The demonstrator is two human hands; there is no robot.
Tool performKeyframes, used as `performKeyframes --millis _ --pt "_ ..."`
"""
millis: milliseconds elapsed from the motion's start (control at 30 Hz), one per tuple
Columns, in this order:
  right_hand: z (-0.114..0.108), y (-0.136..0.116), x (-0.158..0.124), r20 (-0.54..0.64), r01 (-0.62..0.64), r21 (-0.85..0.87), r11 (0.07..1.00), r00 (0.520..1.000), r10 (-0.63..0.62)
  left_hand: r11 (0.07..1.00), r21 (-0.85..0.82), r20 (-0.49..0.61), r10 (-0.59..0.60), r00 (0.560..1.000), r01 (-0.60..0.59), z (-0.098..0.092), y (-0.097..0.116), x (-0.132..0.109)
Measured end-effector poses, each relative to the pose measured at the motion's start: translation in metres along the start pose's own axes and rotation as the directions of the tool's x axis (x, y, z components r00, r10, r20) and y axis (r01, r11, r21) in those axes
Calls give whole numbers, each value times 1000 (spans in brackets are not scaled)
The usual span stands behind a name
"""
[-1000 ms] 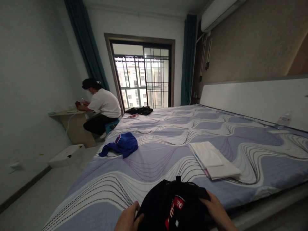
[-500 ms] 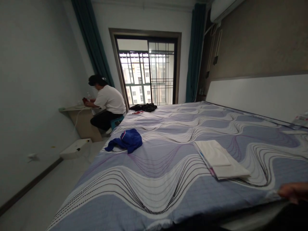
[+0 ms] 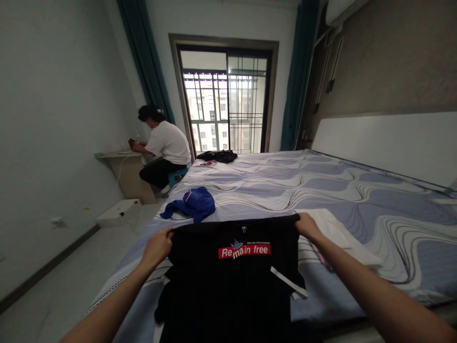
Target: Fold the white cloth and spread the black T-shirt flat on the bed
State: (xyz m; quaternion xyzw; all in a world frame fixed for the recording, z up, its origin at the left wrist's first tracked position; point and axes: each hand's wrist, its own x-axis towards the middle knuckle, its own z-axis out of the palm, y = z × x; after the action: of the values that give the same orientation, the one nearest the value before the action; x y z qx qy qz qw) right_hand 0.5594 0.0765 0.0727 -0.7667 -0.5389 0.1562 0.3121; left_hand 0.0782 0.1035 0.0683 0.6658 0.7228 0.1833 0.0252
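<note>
1. A black T-shirt (image 3: pixel 232 276) is held spread out over the near edge of the bed (image 3: pixel 321 186), with its collar edge away from the person and its body running down toward the bottom of the frame; the long axis runs from the far collar edge to the near hem.
2. The top edge is stretched level from side to side between the two hands.
3. The left hand (image 3: pixel 157 247) is closed on the shirt's top left corner, and the right hand (image 3: pixel 307 226) is closed on its top right corner.
4. The shirt is plain black, with a red band across the chest printed "Remain free" in white letters and a small emblem above the band.
5. A small label is seen at the collar, too small to be read.
6. A white strip lies slantwise across the right side of the shirt; what it is cannot be told.
7. The hem is cut off by the bottom of the frame, and a sleeve hangs crumpled at the lower left.
8. A folded white cloth (image 3: pixel 342 236) lies on the bed just beside the right hand, partly hidden by the wrist.
9. A crumpled blue garment (image 3: pixel 194 204) lies on the bed beyond the left hand, well apart from the shirt.
10. A dark garment (image 3: pixel 217 156) lies at the far corner of the bed.
11. Another person (image 3: pixel 166 147) in a white top is seated at a small desk by the window.
</note>
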Motion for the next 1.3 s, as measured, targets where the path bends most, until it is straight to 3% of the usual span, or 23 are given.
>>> performKeyframes --millis 133,233,333,467,633,733,833,933,1067,1133,1233,1300 --pt "73 28 -3 -10 -99 -167 981 995 99 997 44 60 -65 996 62 80 3 -1" --pt "104 45 3 -36 -105 -242 965 994 99 997 56 64 -62 996 59 113 -11 14" --pt "119 56 34 -19 -68 -290 955 998 65 1000 30 74 7 997 -9 129 -26 54" --pt "134 65 97 9 -19 -329 944 1000 23 994 -30 70 108 992 -106 153 -38 126" --pt "155 66 170 15 33 -361 932 999 -30 989 -53 64 141 988 -138 178 -44 204" --pt "161 63 202 9 55 -373 926 998 -56 988 -54 55 144 988 -141 182 -43 234" --pt "162 62 215 11 72 -373 925 997 -73 989 -54 48 138 989 -135 182 -43 243" --pt "159 67 203 40 115 -358 927 993 -108 990 -79 44 123 991 -120 179 -50 225" --pt "145 75 155 79 136 -332 933 990 -116 988 -147 50 51 997 -43 156 -63 164" --pt "132 79 121 100 120 -320 940 991 -93 985 -171 38 -18 999 25 136 -68 118" --pt "113 86 53 123 71 -305 950 992 -35 953 -292 60 -66 996 81 108 -75 31" --pt "108 88 -4 140 51 -284 958 990 -11 920 -389 141 16 990 40 98 -82 -35"
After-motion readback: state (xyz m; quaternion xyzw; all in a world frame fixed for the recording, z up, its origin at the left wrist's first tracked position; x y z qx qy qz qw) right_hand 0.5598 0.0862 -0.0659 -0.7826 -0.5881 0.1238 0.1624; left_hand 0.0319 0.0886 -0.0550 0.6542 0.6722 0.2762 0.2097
